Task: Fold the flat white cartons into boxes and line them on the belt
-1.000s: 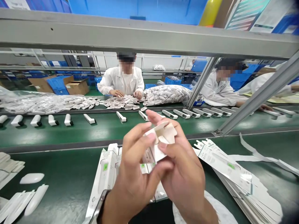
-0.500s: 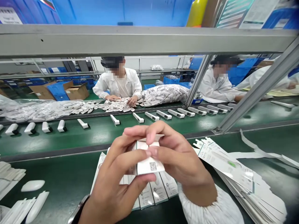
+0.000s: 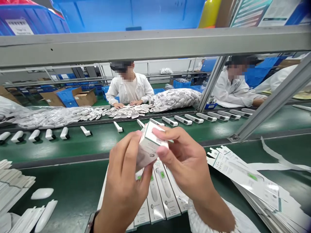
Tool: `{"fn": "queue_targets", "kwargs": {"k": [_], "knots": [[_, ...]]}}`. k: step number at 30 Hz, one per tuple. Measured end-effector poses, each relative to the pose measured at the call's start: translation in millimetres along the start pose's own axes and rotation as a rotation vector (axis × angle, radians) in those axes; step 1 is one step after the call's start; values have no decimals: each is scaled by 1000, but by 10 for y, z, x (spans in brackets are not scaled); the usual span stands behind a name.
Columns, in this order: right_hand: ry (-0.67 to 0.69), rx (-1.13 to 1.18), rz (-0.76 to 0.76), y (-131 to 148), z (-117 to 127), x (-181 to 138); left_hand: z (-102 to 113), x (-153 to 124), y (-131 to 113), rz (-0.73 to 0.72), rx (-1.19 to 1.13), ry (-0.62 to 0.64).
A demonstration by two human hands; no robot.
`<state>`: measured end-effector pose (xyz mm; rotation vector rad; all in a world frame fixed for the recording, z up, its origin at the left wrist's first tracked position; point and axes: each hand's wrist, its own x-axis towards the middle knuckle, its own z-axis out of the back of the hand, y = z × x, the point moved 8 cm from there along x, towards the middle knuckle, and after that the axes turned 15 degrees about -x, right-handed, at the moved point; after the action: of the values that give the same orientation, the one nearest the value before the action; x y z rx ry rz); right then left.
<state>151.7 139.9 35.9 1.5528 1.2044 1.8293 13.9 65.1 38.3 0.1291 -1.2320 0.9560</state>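
Note:
Both my hands hold one small white carton (image 3: pixel 150 146) up in front of me, above the green bench. My left hand (image 3: pixel 126 181) wraps its fingers round the carton's left side and underside. My right hand (image 3: pixel 184 161) pinches the carton's closed end between thumb and fingers. Below my hands lies a row of long white product boxes (image 3: pixel 160 194) with green marks. A stack of flat unfolded cartons (image 3: pixel 252 184) lies to the right of my right hand.
A green conveyor belt (image 3: pixel 102 136) carries white devices (image 3: pixel 184 119) across the middle. White plastic parts (image 3: pixel 42 193) lie at the lower left. Two people in white coats (image 3: pixel 128 87) sit opposite beside heaps of bagged parts (image 3: pixel 175 97). A grey metal frame (image 3: pixel 145 42) crosses overhead.
The carton's end flaps, open one second ago, are folded shut. My hands have turned the carton and tilted it, closed end up and to the right.

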Motion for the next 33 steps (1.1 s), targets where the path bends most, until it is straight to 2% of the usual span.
{"fn": "queue_targets", "kwargs": {"k": [3, 7, 10, 16, 22, 28, 31, 33], "knots": [[71, 8, -61, -35, -10, 52, 66, 26, 16, 0, 36, -67], [237, 115, -299, -232, -44, 65, 73, 73, 73, -24, -5, -30], [268, 72, -355, -302, -34, 67, 73, 82, 85, -75, -4, -7], [140, 2, -332, -280, -29, 71, 30, 92, 84, -82, 8, 2], [95, -15, -291, -245, -38, 52, 29, 89, 59, -84, 6, -14], [268, -34, -281, -263, 21, 64, 54, 81, 130, -23, -9, 6], [368, -112, -205, -157, 49, 38, 34, 90, 164, -2, 8, 68], [449, -248, -109, -50, 20, -1, 10, 101, 155, -5, 36, 148]]}}
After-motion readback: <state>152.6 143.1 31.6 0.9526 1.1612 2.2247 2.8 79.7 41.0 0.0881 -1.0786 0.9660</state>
